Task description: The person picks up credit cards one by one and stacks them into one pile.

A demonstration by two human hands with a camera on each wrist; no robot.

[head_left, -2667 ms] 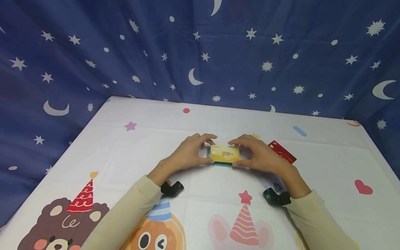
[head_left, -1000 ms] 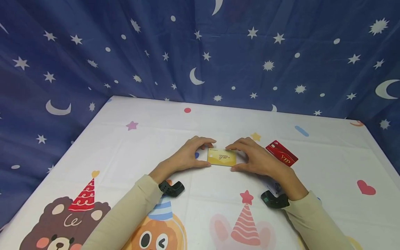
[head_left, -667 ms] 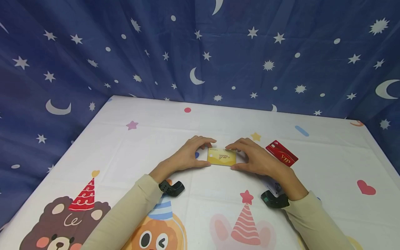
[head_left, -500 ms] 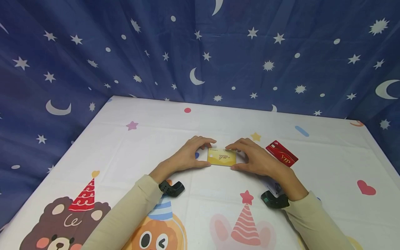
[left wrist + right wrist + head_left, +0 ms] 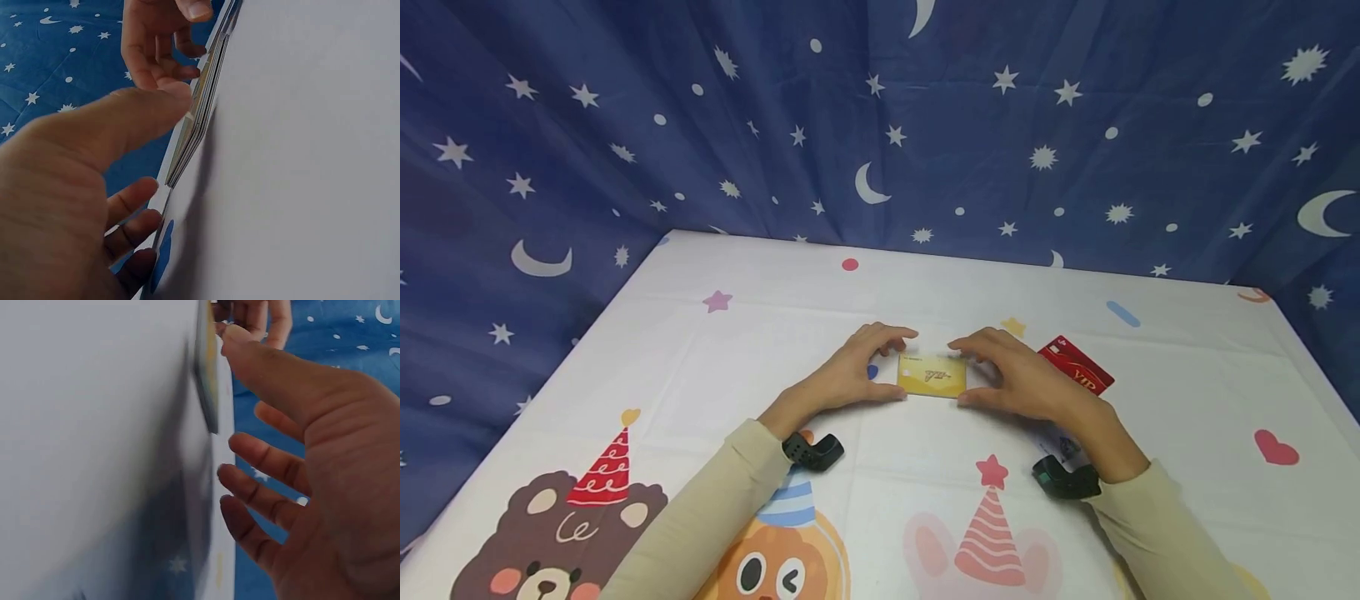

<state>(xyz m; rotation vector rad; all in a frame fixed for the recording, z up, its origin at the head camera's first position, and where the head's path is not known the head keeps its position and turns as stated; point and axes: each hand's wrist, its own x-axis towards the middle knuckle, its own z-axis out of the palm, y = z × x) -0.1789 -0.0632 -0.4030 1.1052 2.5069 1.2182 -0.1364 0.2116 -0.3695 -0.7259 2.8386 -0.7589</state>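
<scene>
A small stack of cards with a yellow card (image 5: pixel 932 376) on top lies on the white tablecloth between the hands. Its layered edges show in the left wrist view, where the stack (image 5: pixel 199 122) looks squared up. At its left end is my left hand (image 5: pixel 844 372), thumb by the near corner and fingers curved beyond the far edge; whether the thumb touches cannot be told. My right hand (image 5: pixel 1022 377) hovers at the right end, its thumb and fingers spread apart. In the right wrist view, its fingers hold nothing beside the stack (image 5: pixel 208 378).
A red VIP card (image 5: pixel 1077 364) lies to the right, partly covered by the right hand. Another pale card (image 5: pixel 1066 446) shows beneath the right wrist. Black wrist cameras (image 5: pixel 814 452) sit on both wrists. A blue starry curtain (image 5: pixel 775 108) hangs behind the table.
Earlier, the yellow card sat offset over a teal card; now the stack's edges line up. In the last half second the right hand has drawn slightly rightward and the left fingers have lifted a little.
</scene>
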